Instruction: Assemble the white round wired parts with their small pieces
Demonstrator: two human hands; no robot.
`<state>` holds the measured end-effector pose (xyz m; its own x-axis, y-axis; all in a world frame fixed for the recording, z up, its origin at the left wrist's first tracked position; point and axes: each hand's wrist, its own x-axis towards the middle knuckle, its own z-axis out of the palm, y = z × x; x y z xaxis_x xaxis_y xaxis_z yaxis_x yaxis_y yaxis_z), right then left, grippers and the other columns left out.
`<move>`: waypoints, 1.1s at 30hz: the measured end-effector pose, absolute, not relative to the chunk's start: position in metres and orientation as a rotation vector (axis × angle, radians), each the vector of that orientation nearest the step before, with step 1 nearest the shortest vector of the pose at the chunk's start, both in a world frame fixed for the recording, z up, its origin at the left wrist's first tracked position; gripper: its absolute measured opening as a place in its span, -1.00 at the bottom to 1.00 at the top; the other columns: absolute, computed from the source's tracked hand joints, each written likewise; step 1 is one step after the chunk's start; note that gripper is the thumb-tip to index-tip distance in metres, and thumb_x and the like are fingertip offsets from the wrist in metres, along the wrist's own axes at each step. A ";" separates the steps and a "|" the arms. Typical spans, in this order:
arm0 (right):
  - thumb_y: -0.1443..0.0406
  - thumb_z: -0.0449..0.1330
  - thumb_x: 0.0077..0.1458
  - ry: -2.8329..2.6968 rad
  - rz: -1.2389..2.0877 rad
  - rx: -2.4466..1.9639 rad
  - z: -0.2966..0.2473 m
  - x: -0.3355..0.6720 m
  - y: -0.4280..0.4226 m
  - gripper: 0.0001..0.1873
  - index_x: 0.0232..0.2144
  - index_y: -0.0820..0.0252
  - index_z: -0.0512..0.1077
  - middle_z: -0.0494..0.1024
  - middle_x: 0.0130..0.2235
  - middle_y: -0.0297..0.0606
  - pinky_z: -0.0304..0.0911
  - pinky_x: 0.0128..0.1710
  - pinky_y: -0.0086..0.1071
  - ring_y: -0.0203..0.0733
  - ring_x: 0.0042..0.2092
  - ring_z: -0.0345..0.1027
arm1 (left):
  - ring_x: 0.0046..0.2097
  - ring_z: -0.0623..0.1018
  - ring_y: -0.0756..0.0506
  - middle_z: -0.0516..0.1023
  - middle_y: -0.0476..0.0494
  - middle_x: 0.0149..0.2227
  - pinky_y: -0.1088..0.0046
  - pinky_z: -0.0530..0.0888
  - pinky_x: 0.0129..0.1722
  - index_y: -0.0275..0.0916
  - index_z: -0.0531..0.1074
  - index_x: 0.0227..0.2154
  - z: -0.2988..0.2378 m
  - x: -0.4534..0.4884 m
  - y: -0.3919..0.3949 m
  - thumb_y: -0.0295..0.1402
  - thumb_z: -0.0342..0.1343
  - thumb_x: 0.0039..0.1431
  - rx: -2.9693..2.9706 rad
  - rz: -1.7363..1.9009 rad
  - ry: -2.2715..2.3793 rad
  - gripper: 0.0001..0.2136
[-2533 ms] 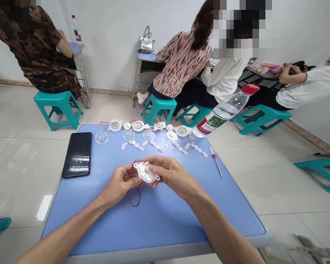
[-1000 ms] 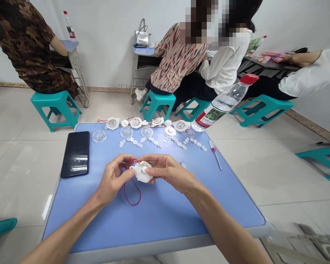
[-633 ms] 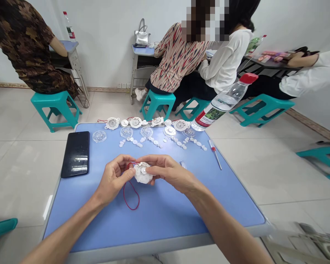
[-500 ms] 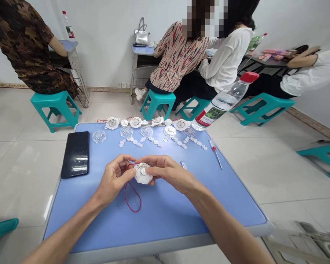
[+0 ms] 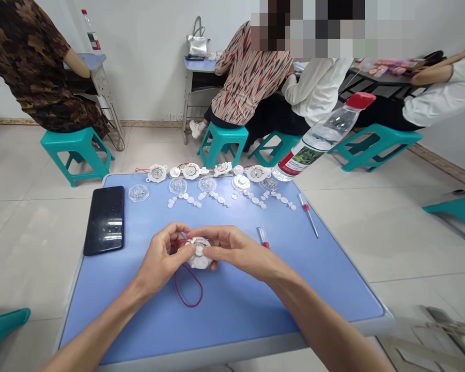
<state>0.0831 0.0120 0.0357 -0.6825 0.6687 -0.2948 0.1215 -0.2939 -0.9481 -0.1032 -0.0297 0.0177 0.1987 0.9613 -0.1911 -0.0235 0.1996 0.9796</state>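
Both hands hold a small white plastic gear mechanism above the near middle of the blue table. My left hand grips its left side, thumb on the front face. From the right, my right hand closes on it, its thumb pressing by the round white gear in the middle. A red cord comes out on the left and hangs in a loop below the mechanism. Fingers hide the back and part of the rim. Just beyond my right hand lies a red and clear screwdriver, partly covered.
Similar white mechanisms, clear covers and several small white gears line the far edge. A phone lies left. At right are another screwdriver and a water bottle. Several people sit on green stools beyond.
The mechanism sits slightly lower in view, and my left thumb has moved further in over its front. More of the screwdriver beyond my right hand shows. The view has shifted slightly.
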 end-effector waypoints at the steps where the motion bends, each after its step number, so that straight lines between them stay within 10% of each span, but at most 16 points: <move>1: 0.16 0.26 0.06 -1.579 2.035 -0.985 0.035 0.083 0.012 -0.58 -0.02 0.15 0.51 0.47 -0.36 -0.29 0.33 -0.37 -0.41 -0.31 -0.36 0.27 | -0.36 0.42 -0.01 0.44 -0.05 -0.37 0.47 0.34 -0.35 -0.27 0.33 -0.18 0.018 -0.103 -0.030 -0.22 0.19 0.11 1.119 0.937 1.125 -0.71; 33: 0.29 0.18 0.02 -1.500 1.974 -1.033 0.041 0.074 0.008 -0.72 -0.19 0.20 0.53 0.50 -0.35 -0.30 0.26 -0.43 -0.48 -0.32 -0.36 0.32 | -0.38 0.49 -0.01 0.50 -0.02 -0.41 0.49 0.40 -0.35 -0.27 0.32 -0.30 0.031 -0.093 -0.031 -0.30 0.23 -0.01 0.978 0.946 1.114 -0.74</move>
<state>0.0741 0.0082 0.0405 -0.6167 0.7316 -0.2906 0.0839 -0.3059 -0.9483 -0.0933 -0.0308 0.0306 0.1807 0.9465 -0.2673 -0.1105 0.2896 0.9508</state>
